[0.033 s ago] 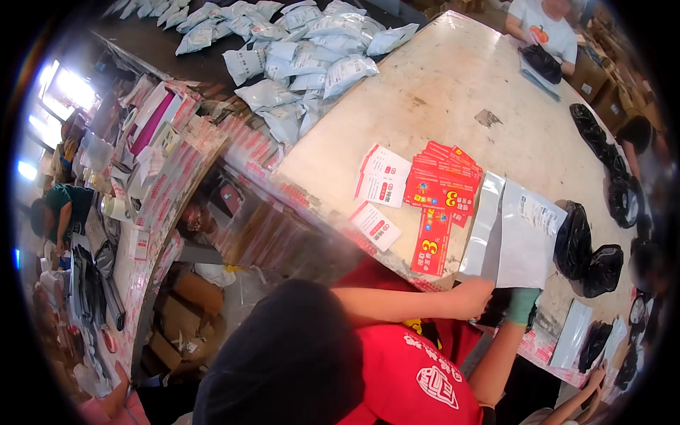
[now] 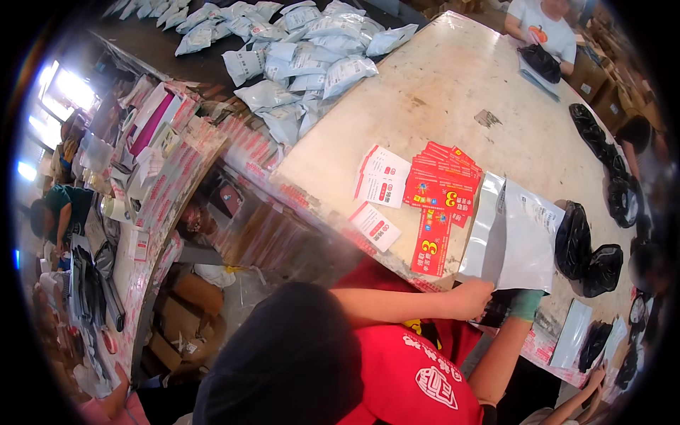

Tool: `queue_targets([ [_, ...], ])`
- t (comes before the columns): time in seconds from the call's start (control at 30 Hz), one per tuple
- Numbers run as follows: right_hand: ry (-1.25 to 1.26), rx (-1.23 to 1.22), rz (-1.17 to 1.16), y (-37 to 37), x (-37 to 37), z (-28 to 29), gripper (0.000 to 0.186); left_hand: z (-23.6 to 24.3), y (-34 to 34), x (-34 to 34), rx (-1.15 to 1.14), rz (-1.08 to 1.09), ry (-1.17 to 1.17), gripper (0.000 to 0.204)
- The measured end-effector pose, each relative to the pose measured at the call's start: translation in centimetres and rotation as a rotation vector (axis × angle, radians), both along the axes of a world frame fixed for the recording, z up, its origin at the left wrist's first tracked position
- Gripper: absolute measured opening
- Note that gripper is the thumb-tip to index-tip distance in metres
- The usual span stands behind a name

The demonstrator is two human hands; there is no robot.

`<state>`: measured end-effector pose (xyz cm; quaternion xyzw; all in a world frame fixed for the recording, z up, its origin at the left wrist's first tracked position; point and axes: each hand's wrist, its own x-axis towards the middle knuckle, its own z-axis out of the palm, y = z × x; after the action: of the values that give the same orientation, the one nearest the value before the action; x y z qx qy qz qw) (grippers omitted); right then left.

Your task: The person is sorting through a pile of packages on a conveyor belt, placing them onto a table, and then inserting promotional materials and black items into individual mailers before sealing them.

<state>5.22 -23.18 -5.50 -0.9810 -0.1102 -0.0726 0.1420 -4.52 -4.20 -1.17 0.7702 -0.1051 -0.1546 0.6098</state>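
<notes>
A grey-white plastic mailer bag [image 2: 528, 241] lies at the table's near edge, its mouth toward me. My left hand [image 2: 470, 297], bare, is closed on the left corner of that mouth. My right hand [image 2: 527, 304] wears a green glove and reaches under the bag's upper layer, with its fingers hidden inside. Something dark [image 2: 500, 306] shows between my hands at the mouth; I cannot make out what it is. Left of the bag are fanned red printed cards [image 2: 443, 177], a red card strip [image 2: 431, 241] and white cards [image 2: 382, 177].
Filled mailer bags [image 2: 312, 57] are heaped beyond the pale table [image 2: 397, 99]. Black plastic-wrapped bundles [image 2: 574, 237] line its right side. A person [image 2: 544, 32] stands across the table with a black bundle. Another person's hands [image 2: 595, 382] are at the lower right.
The mailer bag's upper layer has lifted and bulged a little. My gloved right hand has shifted slightly, and more of the dark thing shows between my hands. My left hand stays in place.
</notes>
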Motion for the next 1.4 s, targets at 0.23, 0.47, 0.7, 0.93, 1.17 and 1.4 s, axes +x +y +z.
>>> queue_targets([
  [0.23, -0.096, -0.453, 0.023, 5.4, -6.0, 2.2, 0.046, 0.8, 2.7, 0.2, 0.269, 0.05, -0.074, 0.018],
  [0.47, 0.084, 0.031, 0.109, 7.0, 0.5, 3.2, 0.047, 0.4, 4.2, 1.3, -0.2, 0.148, 0.434, 0.018],
  [0.7, -0.269, 0.211, 0.102, 4.6, -11.4, 5.0, 0.039, 2.8, 6.2, -0.9, -0.054, -0.013, 0.38, 0.021],
  [0.93, -0.196, 0.45, 0.243, 7.1, -11.2, 6.9, 0.016, 2.8, 6.0, -1.2, -0.046, 0.087, 0.41, 0.017],
  [1.17, -0.165, 0.373, 0.32, 8.3, -10.5, 7.1, 0.022, 2.5, 6.1, -1.4, -0.043, 0.09, 0.259, 0.012],
  [1.4, -0.175, 0.485, 0.175, 7.5, -10.9, 6.9, 0.012, 2.0, 5.8, -1.6, 0.214, 0.057, -0.108, 0.01],
])
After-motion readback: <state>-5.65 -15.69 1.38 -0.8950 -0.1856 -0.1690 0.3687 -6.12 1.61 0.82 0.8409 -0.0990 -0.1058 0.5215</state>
